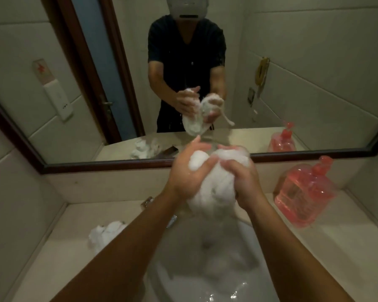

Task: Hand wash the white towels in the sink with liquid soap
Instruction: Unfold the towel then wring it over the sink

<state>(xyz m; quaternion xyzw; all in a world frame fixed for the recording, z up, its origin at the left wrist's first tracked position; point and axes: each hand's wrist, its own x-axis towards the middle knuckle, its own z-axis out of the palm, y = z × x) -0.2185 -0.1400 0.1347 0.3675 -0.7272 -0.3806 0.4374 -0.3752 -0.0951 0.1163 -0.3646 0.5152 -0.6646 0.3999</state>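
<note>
Both hands are clamping one sudsy white towel (212, 188), holding it bunched above the sink (205, 280). The left hand (187, 173) is gripping its left side; the right hand (244, 182) is squeezing the right, fingers curled in foam. A second crumpled towel (105, 235) is lying on the desk (59, 253), left of the basin. A pink soap bottle (303, 192) is standing at right. A mirror (74, 73) is hanging behind.

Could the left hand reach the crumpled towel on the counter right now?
Probably, once freed: the left hand grips the soapy towel, but nothing blocks the way to the crumpled towel.
</note>
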